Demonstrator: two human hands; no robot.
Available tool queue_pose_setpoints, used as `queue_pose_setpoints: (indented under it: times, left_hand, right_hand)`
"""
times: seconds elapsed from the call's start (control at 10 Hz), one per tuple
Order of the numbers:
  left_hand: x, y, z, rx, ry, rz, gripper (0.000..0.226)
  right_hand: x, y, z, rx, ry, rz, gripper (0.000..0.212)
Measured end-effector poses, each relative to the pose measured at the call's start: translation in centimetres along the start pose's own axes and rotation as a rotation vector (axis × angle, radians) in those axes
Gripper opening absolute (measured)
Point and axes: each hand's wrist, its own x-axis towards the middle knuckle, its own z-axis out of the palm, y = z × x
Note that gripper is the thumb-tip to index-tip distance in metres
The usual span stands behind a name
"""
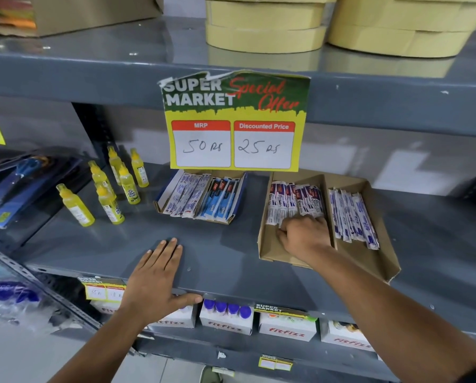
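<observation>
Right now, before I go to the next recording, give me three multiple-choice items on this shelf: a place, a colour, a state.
1. Where is the right hand?
A. in the left compartment of the tray
B. in its right compartment
C. outside it, in the air

2. What colour are the bottles?
A. red
B. yellow
C. white

3. How does the left hand lie?
A. as a fist
B. flat on the shelf
C. round a bottle

Answers:
1 A: its fingers curl on the sachets there.
2 B: bodies and caps are all yellow.
3 B: its straight fingers rest on the shelf, with the thumb at the front edge.
</observation>
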Motion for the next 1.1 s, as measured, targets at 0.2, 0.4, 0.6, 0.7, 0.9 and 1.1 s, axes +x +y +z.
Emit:
queue_pose_setpoints:
  times: [0.2,0.4,0.6,0.7,0.9,1.1]
  left_hand:
    - [0.0,0.1,-0.1,-0.004,-0.003,-0.001,0.115]
    - [-0.1,0.1,-0.2,-0.010,-0.007,0.007,0.113]
    - [-0.1,0.1,-0.3,-0.002,-0.011,0.002,0.113]
    - [-0.2,0.2,-0.3,-0.001,0.001,-0.005,0.114]
    - [-0.2,0.2,-0.1,-0.001,0.021,-0.002,0.115]
    - [-0.4,0.1,-0.5,-0.131,-0.015,0.008,0.120]
  right_hand:
    - [-0.3,-0.2,0.1,0.026,0.024,-0.015,0.024]
    - [-0.6,-0.3,0.0,0.062,0.021,-0.004,0.022]
    - [-1.3,0.3,-1.4,0.163,0.115,0.017,0.026]
    - [-1.7,0.8,-2.4,0.238,0.146,0.026,0.028]
    - [-3.7,0.6,-2.9,0.319,0.143,-0.028,0.027]
    - [-9.0,3.0,-3.3,0.672,0.373,0.021,0.022]
